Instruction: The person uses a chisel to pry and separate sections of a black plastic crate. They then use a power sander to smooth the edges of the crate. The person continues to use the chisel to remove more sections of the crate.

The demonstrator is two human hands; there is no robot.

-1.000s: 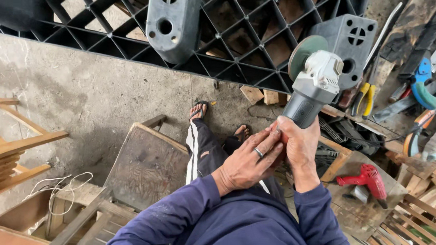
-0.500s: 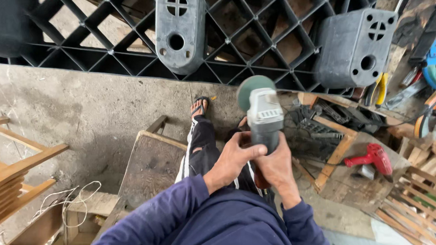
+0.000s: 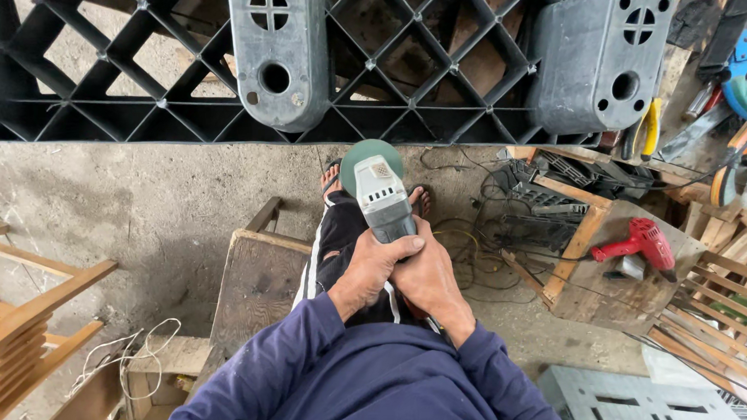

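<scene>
Both my hands grip a grey angle grinder (image 3: 384, 195) with a green disc, held in front of my chest and pointing away from me. My left hand (image 3: 371, 272) wraps over the body from the left, fingers curled across the top. My right hand (image 3: 428, 281) clasps the rear of the body from the right, pressed against the left hand. Below the grinder I see my legs in dark trousers with white stripes and sandalled feet (image 3: 333, 177) on the concrete floor.
A black plastic pallet (image 3: 435, 84) with grey block feet stands on edge ahead. A wooden stool (image 3: 256, 280) sits left of my legs. A red power drill (image 3: 639, 242) lies on a board at right, amid cables. Wooden slats (image 3: 30, 321) lie left.
The grinder has swung from the upper right to the centre of my view, now over my legs. Both hands stayed on it, the left hand closing over the body.
</scene>
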